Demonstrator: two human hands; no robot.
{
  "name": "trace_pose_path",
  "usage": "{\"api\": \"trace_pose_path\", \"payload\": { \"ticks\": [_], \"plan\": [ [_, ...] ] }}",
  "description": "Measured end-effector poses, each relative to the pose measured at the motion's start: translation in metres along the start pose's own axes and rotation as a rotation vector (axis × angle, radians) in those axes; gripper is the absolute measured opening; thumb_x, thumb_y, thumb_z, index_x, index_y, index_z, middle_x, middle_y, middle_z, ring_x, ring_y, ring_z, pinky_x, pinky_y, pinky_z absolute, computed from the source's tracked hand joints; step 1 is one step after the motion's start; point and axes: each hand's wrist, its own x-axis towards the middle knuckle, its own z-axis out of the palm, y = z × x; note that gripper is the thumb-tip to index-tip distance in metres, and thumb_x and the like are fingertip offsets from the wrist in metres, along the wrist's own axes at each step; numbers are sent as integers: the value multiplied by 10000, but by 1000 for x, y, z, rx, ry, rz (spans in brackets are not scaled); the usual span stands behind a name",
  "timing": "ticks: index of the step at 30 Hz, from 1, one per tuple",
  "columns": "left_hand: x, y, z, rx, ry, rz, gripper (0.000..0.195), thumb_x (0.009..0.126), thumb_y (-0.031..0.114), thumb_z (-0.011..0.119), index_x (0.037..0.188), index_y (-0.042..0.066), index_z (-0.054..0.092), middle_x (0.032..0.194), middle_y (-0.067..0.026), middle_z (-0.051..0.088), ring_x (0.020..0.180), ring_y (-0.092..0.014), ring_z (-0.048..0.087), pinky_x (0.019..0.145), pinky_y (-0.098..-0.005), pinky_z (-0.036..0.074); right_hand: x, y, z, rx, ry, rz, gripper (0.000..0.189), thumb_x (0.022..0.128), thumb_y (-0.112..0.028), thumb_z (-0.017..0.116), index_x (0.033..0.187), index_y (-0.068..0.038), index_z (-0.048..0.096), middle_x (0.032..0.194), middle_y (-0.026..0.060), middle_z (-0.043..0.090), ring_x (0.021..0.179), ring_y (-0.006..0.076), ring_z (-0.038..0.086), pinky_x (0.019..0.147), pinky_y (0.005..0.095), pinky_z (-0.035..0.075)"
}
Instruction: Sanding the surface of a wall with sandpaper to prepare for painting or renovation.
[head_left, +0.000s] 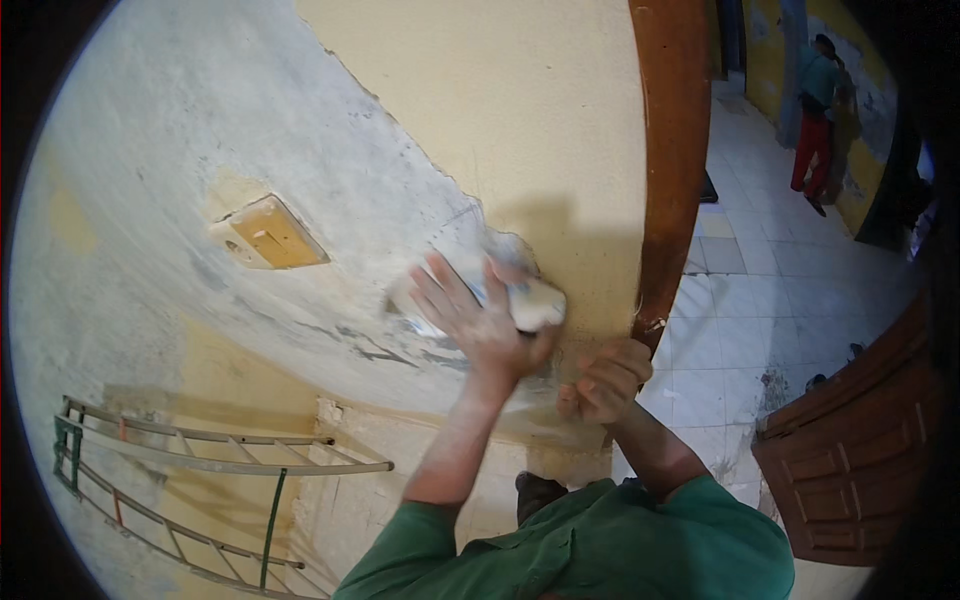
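Note:
My left hand (484, 326) lies against the wall with its fingers spread over a whitish flat pad (538, 304) with bluish marks. The pad shows beyond the thumb side and is partly hidden under the palm; hand and pad are blurred. Beneath it is a scraped grey-white patch of plaster (322, 172), close to the ragged edge of the cream paint (517, 112). My right hand (611, 379) is curled by the foot of the brown wooden door frame (671, 150). No object shows in it, and whether it touches the frame is unclear.
A yellowed switch plate (274, 236) is on the wall at left. A metal ladder (225, 454) stands at lower left. A brown panelled door (855, 465) is at right. Beyond the doorway, a person (817, 97) faces another patchy wall on the tiled floor (750, 307).

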Motion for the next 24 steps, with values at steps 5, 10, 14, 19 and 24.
{"api": "trace_pose_path", "payload": {
  "ticks": [5, 10, 14, 19, 24],
  "plan": [
    [89, -20, -29, -30, 164, 21, 806, 785, 447, 522, 1405, 36, 212, 1426, -329, 65, 1320, -494, 43, 1023, -601, 54, -7, -7, 4, 88, -77, 110, 315, 719, -120, 536, 1032, -114, 501, 805, -16, 542, 711, 154, 493, 601, 306, 403],
    [46, -6, -9, -51, 145, -120, 855, 778, 487, 545, 1401, 13, 202, 1409, -355, 77, 1309, -514, 57, 1016, -617, 62, -10, -6, -4, 106, -172, 103, 287, 654, -114, 553, 941, -114, 550, 696, -36, 522, 596, 141, 488, 570, 296, 388],
    [-18, 3, 7, -34, 132, -137, 859, 777, 481, 547, 1408, 24, 185, 1406, -357, 85, 1304, -522, 61, 1021, -609, 72, 0, -8, 0, 133, -206, 88, 278, 638, -135, 554, 915, -117, 566, 690, -36, 521, 566, 133, 484, 554, 296, 382],
    [42, 0, -9, -19, 122, -70, 806, 732, 209, 522, 1410, -6, 143, 1436, -315, 46, 1326, -481, 44, 1050, -556, 59, -3, -4, -3, 140, -238, 110, 148, 709, -125, 544, 849, -91, 580, 647, -22, 533, 540, 141, 485, 553, 299, 390],
    [81, -6, -22, -104, 196, -81, 753, 753, 198, 506, 1406, 5, 184, 1445, -292, 76, 1342, -445, 45, 1070, -492, 55, 9, 1, -9, 275, -170, 211, 209, 692, -122, 520, 889, -90, 581, 581, -27, 485, 503, 131, 470, 512, 302, 379]
  ]
}}
